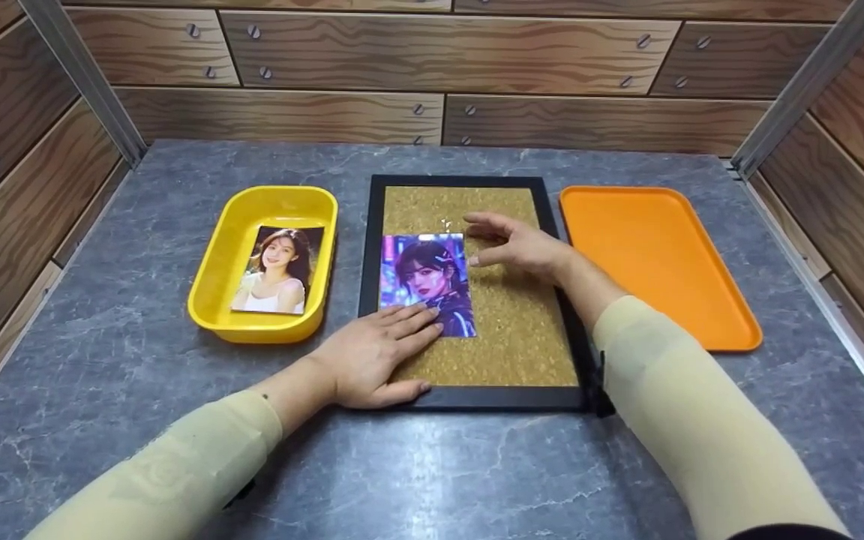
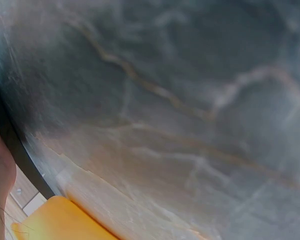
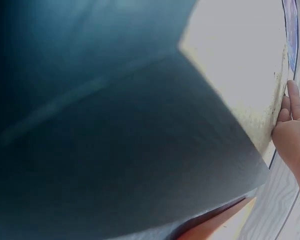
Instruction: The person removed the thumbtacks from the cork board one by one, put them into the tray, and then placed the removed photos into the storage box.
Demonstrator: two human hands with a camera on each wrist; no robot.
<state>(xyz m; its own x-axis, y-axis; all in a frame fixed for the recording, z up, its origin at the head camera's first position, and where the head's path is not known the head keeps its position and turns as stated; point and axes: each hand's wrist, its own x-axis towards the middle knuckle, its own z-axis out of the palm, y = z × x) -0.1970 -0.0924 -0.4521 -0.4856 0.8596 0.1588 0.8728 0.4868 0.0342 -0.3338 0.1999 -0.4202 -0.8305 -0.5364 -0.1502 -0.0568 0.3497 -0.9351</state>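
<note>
A photo print point(image 1: 428, 271) of a dark-haired figure in purple neon light lies on a black-framed corkboard point(image 1: 518, 337), along its left side. My left hand point(image 1: 379, 351) rests flat, fingertips on the print's lower part and thumb over the frame's bottom border. Beside the print's upper right edge is my right hand point(image 1: 518, 244), fingers loosely spread, with nothing visible in them. At the print's top edge sits a small shiny clear thing point(image 1: 445, 224), perhaps a push pin; it is too small to tell. In the right wrist view, the right hand point(image 3: 292, 137) is only partly seen.
Left of the board stands a yellow tub point(image 1: 263, 328) with a photo point(image 1: 278, 274) of a person in a white top inside. An orange tray point(image 1: 653, 262) lies to the right, close to the frame. Wood-patterned panels point(image 1: 447, 56) enclose the grey marbled table point(image 1: 432, 472).
</note>
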